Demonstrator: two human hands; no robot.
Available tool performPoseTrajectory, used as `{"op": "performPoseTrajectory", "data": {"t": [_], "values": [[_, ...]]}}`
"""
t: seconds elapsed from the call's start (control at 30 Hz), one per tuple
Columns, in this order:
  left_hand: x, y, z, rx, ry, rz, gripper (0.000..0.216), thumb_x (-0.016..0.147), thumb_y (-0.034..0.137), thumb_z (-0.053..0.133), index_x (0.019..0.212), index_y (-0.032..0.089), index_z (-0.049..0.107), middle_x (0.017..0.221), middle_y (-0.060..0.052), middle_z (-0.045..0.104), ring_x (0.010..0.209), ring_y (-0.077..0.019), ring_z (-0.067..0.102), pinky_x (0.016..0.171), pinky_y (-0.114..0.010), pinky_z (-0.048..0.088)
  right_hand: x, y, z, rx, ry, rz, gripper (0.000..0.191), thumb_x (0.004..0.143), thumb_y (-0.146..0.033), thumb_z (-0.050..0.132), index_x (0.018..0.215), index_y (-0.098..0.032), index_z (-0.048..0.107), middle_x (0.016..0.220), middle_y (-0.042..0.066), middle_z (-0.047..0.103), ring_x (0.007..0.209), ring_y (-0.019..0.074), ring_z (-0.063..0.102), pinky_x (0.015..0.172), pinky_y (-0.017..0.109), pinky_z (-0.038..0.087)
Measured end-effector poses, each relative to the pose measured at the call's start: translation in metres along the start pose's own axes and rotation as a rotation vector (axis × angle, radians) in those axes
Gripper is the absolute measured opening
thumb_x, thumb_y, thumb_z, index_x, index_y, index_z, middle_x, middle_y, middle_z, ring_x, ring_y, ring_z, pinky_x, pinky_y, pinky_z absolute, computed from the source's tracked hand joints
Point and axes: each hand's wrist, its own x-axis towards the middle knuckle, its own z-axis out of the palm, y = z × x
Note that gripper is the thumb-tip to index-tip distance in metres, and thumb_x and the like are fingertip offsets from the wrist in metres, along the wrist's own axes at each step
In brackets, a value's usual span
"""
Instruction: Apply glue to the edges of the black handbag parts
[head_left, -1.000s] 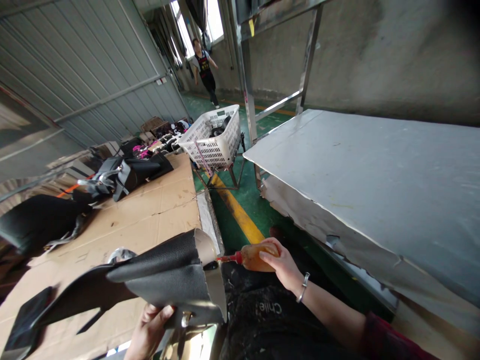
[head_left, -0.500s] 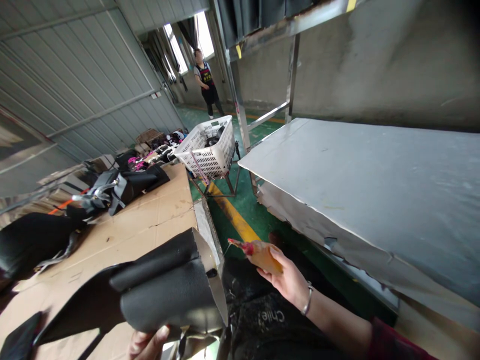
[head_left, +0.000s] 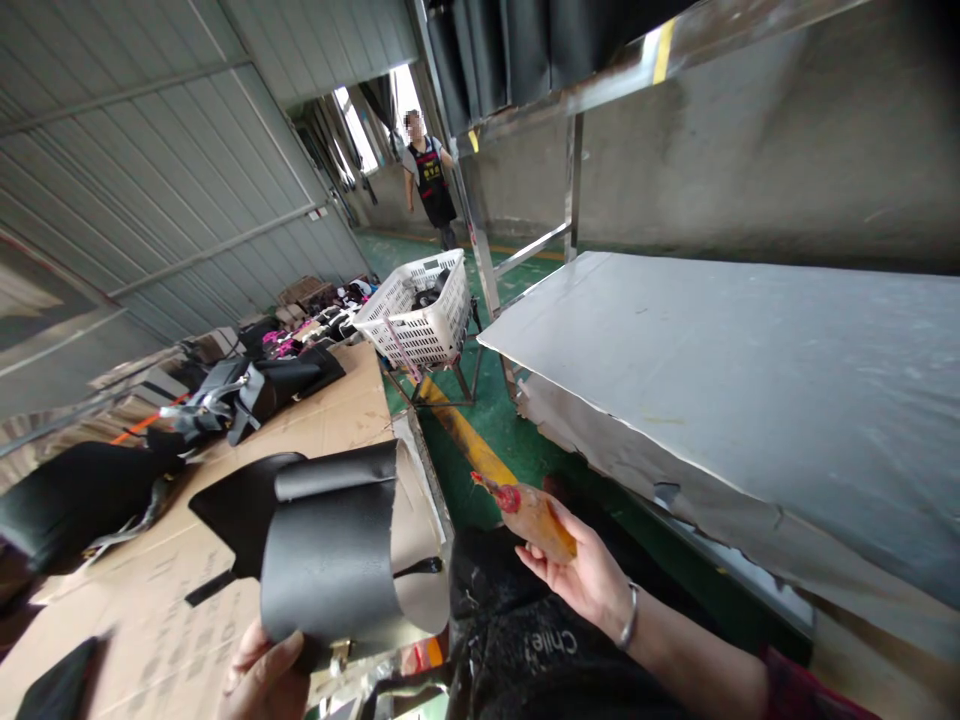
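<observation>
Head view cuts off the left hand (head_left: 259, 675) at the bottom edge; it grips the curled black leather piece (head_left: 330, 560) over the cardboard bench (head_left: 330, 420). Right hand (head_left: 589, 580), fingers closed round the amber glue bottle (head_left: 536, 515), holds it above the lap, long axis slanted, red nozzle pointing up-left toward the leather.
</observation>
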Motion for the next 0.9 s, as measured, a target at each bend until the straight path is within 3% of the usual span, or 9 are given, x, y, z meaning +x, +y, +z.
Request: {"op": "performPoseTrajectory", "data": {"t": [0.1,0.23,0.37,0.6,0.73,0.9], "values": [[0.007,0.007,0.007,-0.013,0.011,-0.011,0.041,0.041,0.032,0.095,0.076,0.02,0.077,0.081,-0.006,0.077,0.074,-0.0233,0.069,0.068,-0.029,0.06,-0.002,-0.004,0.002,-0.041,-0.038,0.001,0.033,0.067,-0.042,0.087,0.089,-0.025,0.07,0.081,0.0,0.077,0.065,0.0164,0.067,0.081,0.038,0.057],[0.011,0.009,0.014,-0.021,-0.024,-0.013,0.037,0.046,0.031,0.094,0.077,0.021,0.076,0.079,-0.003,0.075,0.076,-0.0215,0.069,0.065,-0.024,0.059,0.006,-0.006,0.004,-0.243,-0.086,-0.09,0.046,0.063,-0.045,0.089,0.098,-0.022,0.07,0.099,0.006,0.077,0.092,0.0238,0.071,0.076,0.034,0.055],[0.016,0.001,0.011,-0.036,-0.043,-0.051,0.037,0.047,0.028,0.095,0.078,0.022,0.076,0.081,-0.001,0.075,0.073,-0.0174,0.068,0.065,-0.022,0.059,0.028,-0.007,0.006,-0.412,-0.085,-0.277,0.049,0.056,-0.046,0.093,0.087,-0.02,0.065,0.084,0.001,0.072,0.079,0.0203,0.067,0.073,0.032,0.052],[0.017,-0.003,0.008,-0.033,-0.027,-0.05,0.039,0.046,0.029,0.095,0.079,0.024,0.076,0.079,-0.001,0.075,0.07,-0.0166,0.068,0.066,-0.022,0.059,0.069,-0.022,0.031,-0.671,-0.087,-0.422,0.058,0.047,-0.055,0.092,0.084,-0.021,0.061,0.075,-0.002,0.065,0.073,0.0192,0.06,0.07,0.032,0.047],[0.005,-0.003,0.02,-0.056,-0.005,-0.019,0.037,0.05,0.031,0.094,0.082,0.026,0.075,0.079,0.003,0.074,0.072,-0.0141,0.068,0.069,-0.018,0.058,0.08,-0.025,0.031,-0.766,-0.101,-0.419,0.059,0.046,-0.056,0.091,0.083,-0.021,0.061,0.075,-0.002,0.063,0.076,0.0197,0.058,0.071,0.031,0.045],[0.001,-0.007,0.024,-0.008,-0.018,-0.057,0.038,0.047,0.036,0.096,0.076,0.024,0.075,0.073,0.0,0.074,0.064,-0.0154,0.067,0.061,-0.021,0.057,0.079,-0.02,0.015,-0.821,-0.125,-0.366,0.055,0.05,-0.054,0.09,0.083,-0.021,0.061,0.072,-0.003,0.061,0.073,0.0185,0.056,0.071,0.032,0.044]]}}
